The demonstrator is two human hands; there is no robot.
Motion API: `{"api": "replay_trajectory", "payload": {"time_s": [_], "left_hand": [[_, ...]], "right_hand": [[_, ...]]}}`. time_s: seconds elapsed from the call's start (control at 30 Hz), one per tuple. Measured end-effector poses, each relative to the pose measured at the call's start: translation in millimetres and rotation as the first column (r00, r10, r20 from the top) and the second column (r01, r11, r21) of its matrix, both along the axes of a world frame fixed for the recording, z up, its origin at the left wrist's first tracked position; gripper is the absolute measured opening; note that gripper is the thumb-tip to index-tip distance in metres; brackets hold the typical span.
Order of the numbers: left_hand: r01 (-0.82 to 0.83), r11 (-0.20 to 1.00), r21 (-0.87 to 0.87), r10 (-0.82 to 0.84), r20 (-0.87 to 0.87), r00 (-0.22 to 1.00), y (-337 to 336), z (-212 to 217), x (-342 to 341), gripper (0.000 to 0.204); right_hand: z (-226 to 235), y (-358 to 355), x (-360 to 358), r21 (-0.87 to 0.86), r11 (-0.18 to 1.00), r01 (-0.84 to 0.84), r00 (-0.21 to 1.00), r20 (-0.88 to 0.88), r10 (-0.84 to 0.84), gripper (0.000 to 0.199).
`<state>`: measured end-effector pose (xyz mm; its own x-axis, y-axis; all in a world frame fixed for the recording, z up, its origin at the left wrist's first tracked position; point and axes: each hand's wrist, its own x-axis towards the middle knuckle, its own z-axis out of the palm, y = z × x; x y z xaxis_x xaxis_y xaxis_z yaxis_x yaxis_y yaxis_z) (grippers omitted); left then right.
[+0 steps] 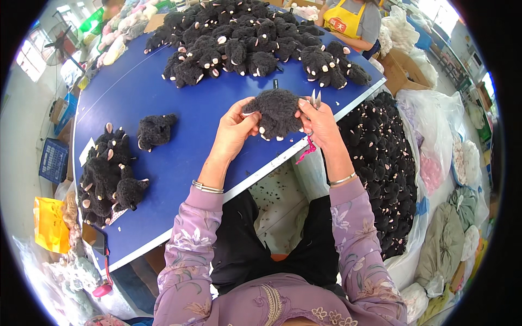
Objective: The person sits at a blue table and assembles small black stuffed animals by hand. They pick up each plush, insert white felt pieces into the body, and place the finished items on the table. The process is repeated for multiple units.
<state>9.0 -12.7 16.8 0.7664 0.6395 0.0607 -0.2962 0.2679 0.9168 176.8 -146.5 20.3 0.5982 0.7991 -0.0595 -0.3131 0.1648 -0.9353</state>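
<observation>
A small black fluffy plush toy (276,111) with pale paw tips is held between my two hands, just above the near edge of the blue table (201,119). My left hand (234,129) pinches its left side, thumb and fingers closed on the fur. On the other side, my right hand (322,126) grips the toy with thumb and forefinger. That same hand also keeps a pair of small scissors (315,99), blades pointing up and away from me. A bright pink cord (307,151) dangles below the right palm.
A big heap of black plush toys (234,46) covers the table's far side. Another pile (106,174) and one single toy (155,132) lie at left. To the right, a large bag (380,168) is full of them. A person in a yellow apron (343,20) is across the table.
</observation>
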Motion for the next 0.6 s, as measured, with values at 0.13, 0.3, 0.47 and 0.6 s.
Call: {"api": "replay_trajectory", "payload": {"time_s": [0.13,0.3,0.47,0.6], "left_hand": [[-0.061,0.983,0.173,0.066,-0.021,0.998,8,-10,-2,0.009],[-0.191,0.968,0.166,0.195,-0.011,0.981,11,-13,-2,0.010],[-0.279,0.958,-0.071,0.283,0.043,0.958,15,-11,0,0.013],[-0.202,0.971,-0.126,0.209,0.044,0.977,18,-12,-5,0.015]], "right_hand": [[0,1,-3,0.022,0.996,-0.089,0.996,0.024,0.089,0.014],[-4,0,1,-0.006,0.987,-0.158,0.984,0.078,0.158,0.014],[0,5,-7,-0.003,0.999,-0.036,0.992,0.122,0.036,0.015],[-1,6,-6,-0.019,0.997,-0.077,0.993,0.094,0.078,0.017]]}}
